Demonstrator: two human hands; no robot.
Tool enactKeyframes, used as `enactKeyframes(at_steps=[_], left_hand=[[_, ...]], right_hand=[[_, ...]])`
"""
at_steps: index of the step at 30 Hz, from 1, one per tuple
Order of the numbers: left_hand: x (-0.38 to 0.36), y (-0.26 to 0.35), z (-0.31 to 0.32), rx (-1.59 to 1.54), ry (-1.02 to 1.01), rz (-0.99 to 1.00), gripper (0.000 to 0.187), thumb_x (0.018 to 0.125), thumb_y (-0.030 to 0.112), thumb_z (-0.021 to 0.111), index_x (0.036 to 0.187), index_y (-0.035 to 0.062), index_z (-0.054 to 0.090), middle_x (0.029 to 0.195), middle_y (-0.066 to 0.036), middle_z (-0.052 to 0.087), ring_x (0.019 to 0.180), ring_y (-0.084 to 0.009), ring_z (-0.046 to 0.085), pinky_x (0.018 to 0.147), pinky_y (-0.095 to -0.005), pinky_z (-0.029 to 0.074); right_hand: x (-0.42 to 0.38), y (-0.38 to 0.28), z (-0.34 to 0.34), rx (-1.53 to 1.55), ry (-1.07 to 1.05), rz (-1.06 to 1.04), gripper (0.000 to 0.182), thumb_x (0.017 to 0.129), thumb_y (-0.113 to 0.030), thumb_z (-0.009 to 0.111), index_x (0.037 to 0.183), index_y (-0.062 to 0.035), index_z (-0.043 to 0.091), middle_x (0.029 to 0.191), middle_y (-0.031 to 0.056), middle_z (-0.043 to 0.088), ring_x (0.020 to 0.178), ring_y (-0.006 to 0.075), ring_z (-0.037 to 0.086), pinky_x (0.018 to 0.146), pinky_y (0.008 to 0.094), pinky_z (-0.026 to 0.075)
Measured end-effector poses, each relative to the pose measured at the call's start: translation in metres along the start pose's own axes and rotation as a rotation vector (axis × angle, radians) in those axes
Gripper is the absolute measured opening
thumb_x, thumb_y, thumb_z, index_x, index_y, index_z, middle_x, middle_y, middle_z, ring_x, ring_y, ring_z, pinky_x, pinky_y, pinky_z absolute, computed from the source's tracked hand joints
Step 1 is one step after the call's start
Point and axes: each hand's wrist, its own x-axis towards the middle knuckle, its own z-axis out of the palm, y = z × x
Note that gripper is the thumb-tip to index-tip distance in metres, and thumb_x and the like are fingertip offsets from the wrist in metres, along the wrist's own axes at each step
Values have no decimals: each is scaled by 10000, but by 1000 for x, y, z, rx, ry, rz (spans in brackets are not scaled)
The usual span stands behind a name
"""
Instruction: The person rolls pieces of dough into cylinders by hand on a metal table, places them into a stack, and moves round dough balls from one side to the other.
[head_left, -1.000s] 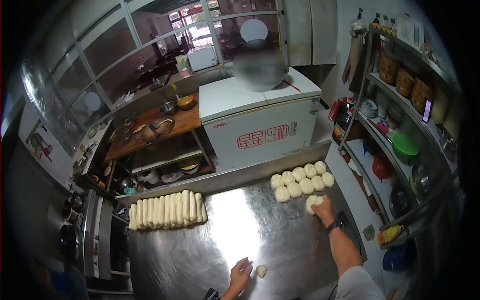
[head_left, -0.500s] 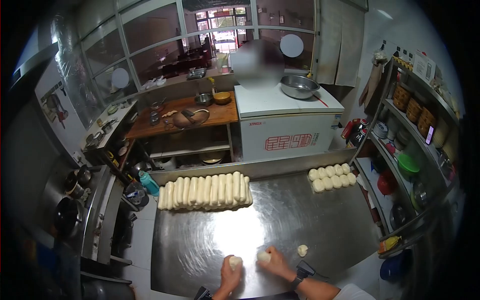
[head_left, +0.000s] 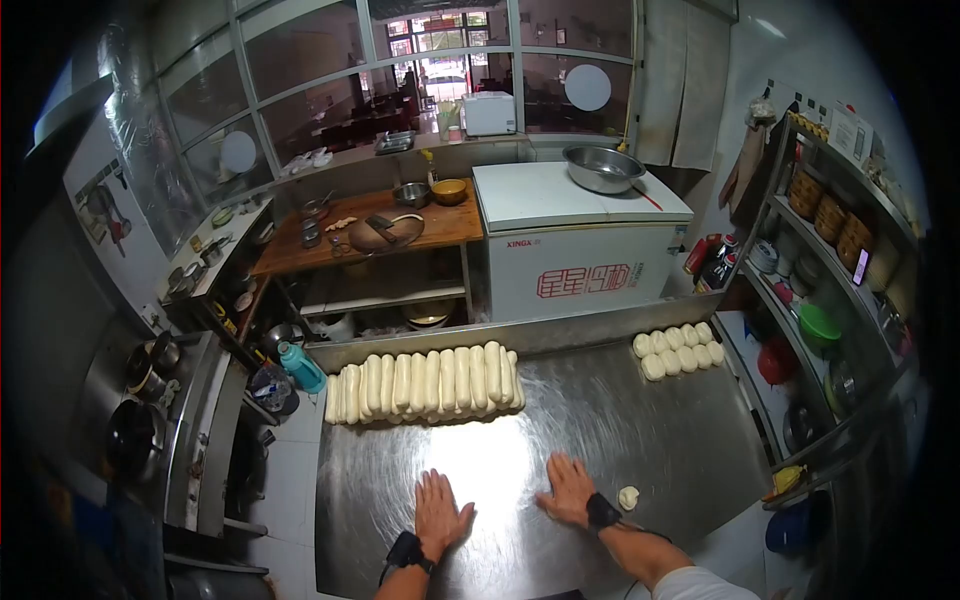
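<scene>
From the head view, your left hand and right hand press flat, fingers spread; whether dough lies beneath, I cannot tell. A small dough piece sits just right of your right hand on the bench. Roll with even pressure.

Steel, dough and wood — surfaces of a kitchen bench

The table is brushed metal, smooth and glossy, with a bright glare patch in the middle; the left hand and right hand lie flat on it. The dough logs, the dough balls and the small dough piece look pale, matt and soft. The bowl is shiny metal — it sits on the freezer, whose white casing looks smooth and faintly glossy. The counter behind is brown wood, dull in finish.
</scene>
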Motion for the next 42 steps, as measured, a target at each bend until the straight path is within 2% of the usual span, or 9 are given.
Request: enactKeyframes(at_steps=[6,14,23,28,33,34,37,38,42], left_hand=[[-190,26,-3,-113,-101,81,843,828,450,685,1413,-105,441,1471,-381,373,1418,-584,239,1184,-661,154],[9,-20,2,-10,142,11,906,923,586,527,1501,-86,338,1569,-330,299,1485,-465,240,1218,-585,129],[-134,38,12,-5,-63,167,842,808,478,703,1457,-6,468,1545,-303,351,1443,-563,217,1183,-680,119],[20,6,-3,80,15,5,783,955,584,458,1561,101,348,1624,-286,209,1478,-577,76,1124,-763,-9],[-97,-6,-2,16,-250,100,775,950,674,409,1564,202,373,1635,-248,224,1468,-608,49,1125,-757,-34],[-136,16,-27,-119,-198,21,806,814,486,697,1451,35,497,1563,-302,324,1445,-573,198,1181,-695,87],[-148,22,-53,42,-123,61,633,876,390,693,1391,45,564,1480,-275,459,1388,-490,382,1175,-616,251],[-124,2,-24,46,-142,19,706,896,506,602,1471,115,482,1547,-269,362,1432,-535,249,1173,-663,146],[2,-49,-9,93,64,-110,766,935,564,523,1538,107,404,1596,-311,262,1473,-574,131,1191,-670,37]], right_hand=[[-181,-22,16,288,-78,-90,779,926,-442,578,1519,13,358,1565,238,362,1470,481,259,1213,640,116],[0,7,17,26,98,106,762,945,-465,551,1451,85,399,1552,291,341,1482,394,281,1204,565,198],[-110,-39,28,-164,-310,-142,778,947,-543,522,1503,-13,403,1567,205,383,1494,348,285,1209,587,156],[3,-32,23,-124,8,17,736,983,-504,462,1507,6,386,1610,220,297,1527,352,198,1214,600,135],[-116,-35,34,-255,-230,-204,718,937,-572,533,1509,-150,431,1586,167,361,1487,400,269,1167,652,206],[-152,-31,48,-340,-238,-257,706,933,-576,540,1505,-173,440,1585,157,366,1484,404,273,1161,653,221],[-142,-55,4,-49,-504,-56,794,920,-422,589,1505,59,351,1570,265,339,1481,451,258,1228,588,145],[-109,-36,14,-204,-375,-115,706,948,-568,527,1515,-159,430,1591,156,352,1480,408,275,1174,648,192],[-3,-6,26,-24,59,127,707,955,-535,505,1505,-99,423,1579,196,353,1491,422,236,1182,665,144]])
